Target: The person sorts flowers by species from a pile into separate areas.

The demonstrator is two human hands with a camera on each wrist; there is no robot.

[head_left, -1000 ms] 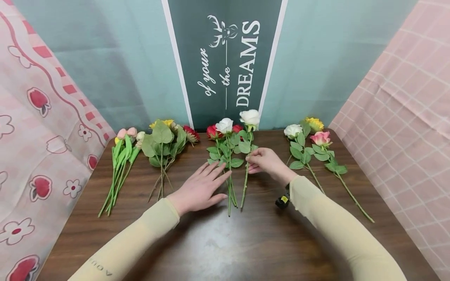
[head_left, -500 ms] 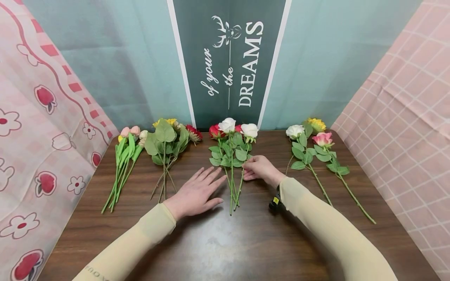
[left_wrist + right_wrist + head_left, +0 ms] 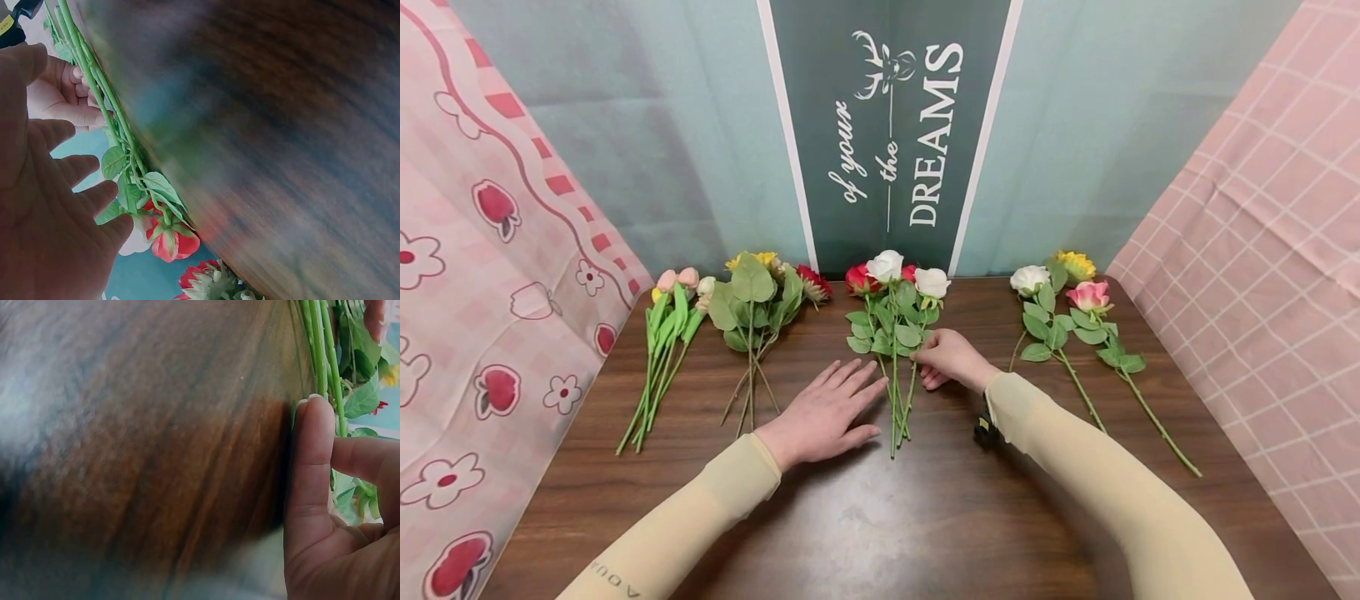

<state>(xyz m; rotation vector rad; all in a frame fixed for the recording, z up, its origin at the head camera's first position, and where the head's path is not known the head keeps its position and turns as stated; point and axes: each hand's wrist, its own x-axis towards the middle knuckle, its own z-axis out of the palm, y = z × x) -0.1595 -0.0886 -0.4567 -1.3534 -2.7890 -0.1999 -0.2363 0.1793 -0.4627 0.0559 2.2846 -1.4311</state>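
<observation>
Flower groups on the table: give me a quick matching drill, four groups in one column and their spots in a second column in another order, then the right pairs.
Things:
1. tulip bunch
2. white rose stem
3. pink rose
4. sunflower and eucalyptus bunch

Places:
A. far right of the table, lying apart from both hands
B. far left, nearest the strawberry-print cloth
C. middle bunch, at the right hand
D. second group from the left, beyond the left hand

Pairs: 1-B, 2-C, 3-A, 4-D

White and red roses (image 3: 892,333), bunched, lying flat
</observation>
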